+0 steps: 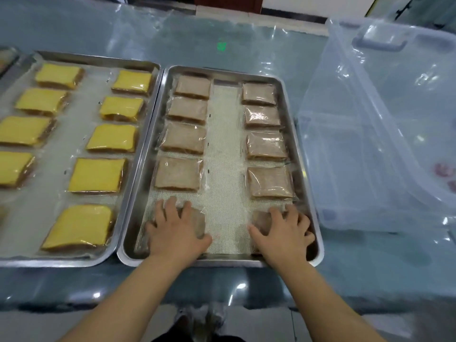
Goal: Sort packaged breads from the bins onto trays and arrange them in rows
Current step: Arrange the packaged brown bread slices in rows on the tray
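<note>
A steel tray point(138, 193) in the middle holds two rows of brown packaged breads on a white mesh liner point(225, 149). My left hand point(176, 230) lies flat with spread fingers on the nearest brown bread of the left row point(199, 222). Flat on the nearest brown bread of the right row point(260, 219) rests my right hand point(283, 233). Both breads are mostly hidden under the hands. A second tray point(98, 58) to the left carries two rows of yellow packaged breads point(97, 175).
A clear plastic bin point(370, 134) stands to the right of the middle tray, close to its edge. Clear plastic sheeting covers the table point(222, 33). The tip of a third tray point(7, 58) shows at the far left. The table's front edge runs just below the trays.
</note>
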`<action>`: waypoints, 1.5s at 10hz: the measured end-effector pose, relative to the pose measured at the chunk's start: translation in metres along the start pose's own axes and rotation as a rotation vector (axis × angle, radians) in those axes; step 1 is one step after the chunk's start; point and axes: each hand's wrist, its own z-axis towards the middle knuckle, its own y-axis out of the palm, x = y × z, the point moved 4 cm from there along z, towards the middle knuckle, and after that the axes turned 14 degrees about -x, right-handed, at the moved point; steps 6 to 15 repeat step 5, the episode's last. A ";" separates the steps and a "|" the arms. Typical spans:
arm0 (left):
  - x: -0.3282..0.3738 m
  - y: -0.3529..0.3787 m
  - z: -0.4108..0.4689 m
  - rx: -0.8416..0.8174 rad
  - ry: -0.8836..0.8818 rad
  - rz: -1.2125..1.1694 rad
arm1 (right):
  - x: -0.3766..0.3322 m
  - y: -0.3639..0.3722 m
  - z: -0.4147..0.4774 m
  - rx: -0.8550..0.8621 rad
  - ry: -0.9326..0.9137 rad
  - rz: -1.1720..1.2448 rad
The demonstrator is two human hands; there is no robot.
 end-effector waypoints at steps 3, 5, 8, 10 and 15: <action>-0.003 0.003 -0.001 -0.015 0.007 0.042 | -0.002 -0.005 -0.001 -0.082 -0.013 -0.019; -0.005 -0.007 -0.011 -0.029 0.099 0.070 | -0.025 -0.041 -0.003 -0.072 -0.106 -0.066; -0.005 -0.007 -0.011 -0.029 0.099 0.070 | -0.025 -0.041 -0.003 -0.072 -0.106 -0.066; -0.005 -0.007 -0.011 -0.029 0.099 0.070 | -0.025 -0.041 -0.003 -0.072 -0.106 -0.066; -0.005 -0.007 -0.011 -0.029 0.099 0.070 | -0.025 -0.041 -0.003 -0.072 -0.106 -0.066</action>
